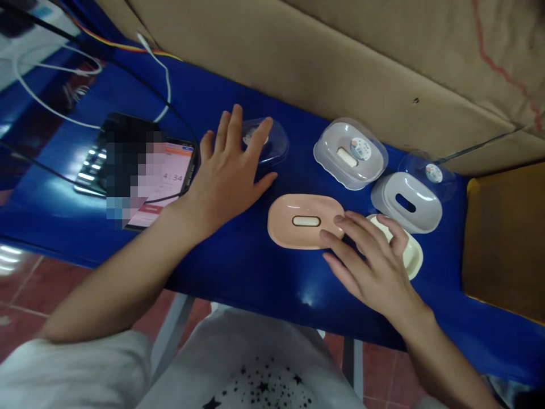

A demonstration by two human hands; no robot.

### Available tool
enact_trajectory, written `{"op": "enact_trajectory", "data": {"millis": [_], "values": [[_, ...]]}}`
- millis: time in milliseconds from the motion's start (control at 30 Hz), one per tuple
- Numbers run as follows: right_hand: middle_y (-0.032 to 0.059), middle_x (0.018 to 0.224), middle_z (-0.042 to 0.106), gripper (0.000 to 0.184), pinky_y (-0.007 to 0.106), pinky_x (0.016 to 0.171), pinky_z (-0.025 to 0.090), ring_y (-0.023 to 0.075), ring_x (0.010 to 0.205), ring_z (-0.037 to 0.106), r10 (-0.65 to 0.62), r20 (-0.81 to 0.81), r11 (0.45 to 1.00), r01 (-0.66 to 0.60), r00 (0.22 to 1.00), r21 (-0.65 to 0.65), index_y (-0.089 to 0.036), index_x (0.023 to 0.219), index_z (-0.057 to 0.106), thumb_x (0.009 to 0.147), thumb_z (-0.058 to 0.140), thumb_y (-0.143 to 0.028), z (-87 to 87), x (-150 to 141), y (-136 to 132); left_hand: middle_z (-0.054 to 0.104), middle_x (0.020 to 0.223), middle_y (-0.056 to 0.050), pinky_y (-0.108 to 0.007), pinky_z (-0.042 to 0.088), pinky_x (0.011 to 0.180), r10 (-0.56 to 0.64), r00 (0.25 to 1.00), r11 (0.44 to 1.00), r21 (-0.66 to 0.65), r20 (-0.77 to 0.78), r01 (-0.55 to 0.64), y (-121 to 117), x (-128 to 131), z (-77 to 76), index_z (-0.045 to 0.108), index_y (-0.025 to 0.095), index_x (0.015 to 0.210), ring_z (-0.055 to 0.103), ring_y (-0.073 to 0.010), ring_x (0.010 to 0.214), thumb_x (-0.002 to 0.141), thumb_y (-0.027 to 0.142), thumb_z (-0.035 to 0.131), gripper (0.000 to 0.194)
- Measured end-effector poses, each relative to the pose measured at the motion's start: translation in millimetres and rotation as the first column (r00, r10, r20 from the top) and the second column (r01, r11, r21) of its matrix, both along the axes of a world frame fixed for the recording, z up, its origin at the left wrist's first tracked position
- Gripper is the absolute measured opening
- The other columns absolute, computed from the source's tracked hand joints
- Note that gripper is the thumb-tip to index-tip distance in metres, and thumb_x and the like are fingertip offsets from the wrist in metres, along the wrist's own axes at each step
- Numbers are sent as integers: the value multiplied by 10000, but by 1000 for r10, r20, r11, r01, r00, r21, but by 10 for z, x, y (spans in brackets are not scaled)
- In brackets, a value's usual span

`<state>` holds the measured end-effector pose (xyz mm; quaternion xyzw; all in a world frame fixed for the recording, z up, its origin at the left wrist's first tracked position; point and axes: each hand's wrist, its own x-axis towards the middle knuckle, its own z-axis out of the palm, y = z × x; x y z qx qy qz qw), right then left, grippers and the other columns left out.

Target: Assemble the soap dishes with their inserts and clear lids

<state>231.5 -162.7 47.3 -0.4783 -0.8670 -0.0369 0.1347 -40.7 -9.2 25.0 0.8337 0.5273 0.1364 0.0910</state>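
My left hand [232, 162] is spread over a clear plastic lid [276, 142] with a round sticker, its fingertips covering part of the lid. With fingers apart, my right hand [370, 258] reaches to the right end of a peach soap dish [284, 222], which has a white oval piece in its middle. Beneath the same hand lies a cream dish [413, 258], partly hidden. Up and to the right stands a grey dish [361, 170] under a clear lid. Next to it are a grey base [385, 196] with an oval slot and another clear lid [447, 182].
A phone [174, 176] with a lit screen lies at the left beside a dark, partly blurred object [123, 130]. White and black cables cross the blue table [272, 278]. Cardboard [340, 62] walls the back, and a brown box [506, 238] stands at the right.
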Motion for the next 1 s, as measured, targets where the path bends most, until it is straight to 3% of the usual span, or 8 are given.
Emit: {"op": "enact_trajectory", "data": {"millis": [100, 233, 433, 633, 733, 833, 1000], "values": [[97, 1473, 724, 452, 557, 1244, 315, 321, 1397, 654, -17, -10, 1000, 18, 1000, 9, -283, 1463, 610, 1023, 686, -213, -29, 52, 37, 421, 1729, -110, -772, 286, 1268, 16, 1000, 1000, -26, -15, -16, 21, -27, -51, 294, 350, 1716, 248, -468, 1663, 1004, 541, 637, 814], [106, 1508, 697, 480, 575, 1246, 310, 329, 1403, 644, -20, 2, 999, 20, 1000, -28, -292, 1505, 579, 1038, 661, -219, -68, 70, 73, 484, 1646, -135, -748, 323, 1258, -6, 999, 1000, -19, -40, 5, 38, -30, 0, 468, 332, 1617, 397, -475, 1572, 1027, 523, 603, 634], [143, 1510, 683, 445, 564, 1233, 326, 323, 1370, 660, -17, 6, 1000, 17, 1000, -12, -248, 1500, 570, 1060, 632, -229, -72, 62, 94, 481, 1626, -156, -712, 487, 1107, -50, 998, 997, -59, -37, 48, 55, -17, 31, 507, 284, 1586, 538, -483, 1415, 976, 464, 719, 670], [147, 1533, 670, 626, 553, 1218, 363, 324, 1350, 674, -21, -53, 998, 18, 998, -53, -277, 1653, 412, 1064, 624, -254, -117, 24, 103, 600, 1538, -129, -671, 466, 1132, -52, 998, 999, -15, 37, 53, -61, 116, 163, 559, 253, 1529, 568, -445, 1373, 975, 508, 715, 629], [174, 1602, 609, 757, 560, 1202, 396, 352, 1434, 616, -39, -99, 999, 36, 994, -34, -277, 1722, 281, 1060, 646, -310, -135, 26, 104, 604, 1541, -125, -610, 467, 1143, -137, 982, 990, 43, 127, 133, -250, 242, 258, 579, 271, 1502, 572, -414, 1396, 986, 539, 701, 594], [190, 1631, 569, 831, 588, 1179, 430, 390, 1476, 574, -81, -110, 997, 78, 991, -26, -297, 1746, 215, 1054, 667, -377, -145, 56, 110, 609, 1537, -126, -593, 469, 1122, -259, 954, 964, 109, 153, 244, -443, 341, 259, 634, 293, 1437, 572, -410, 1395, 988, 601, 695, 548], [215, 1623, 554, 813, 589, 1153, 471, 394, 1447, 590, -71, -105, 997, 68, 992, -24, -274, 1731, 268, 1047, 694, -385, -148, 134, 140, 640, 1484, -178, -574, 508, 1040, -385, 917, 915, 178, 109, 363, -594, 383, 158, 655, 243, 1401, 601, -408, 1334, 1018, 565, 675, 501]]}}
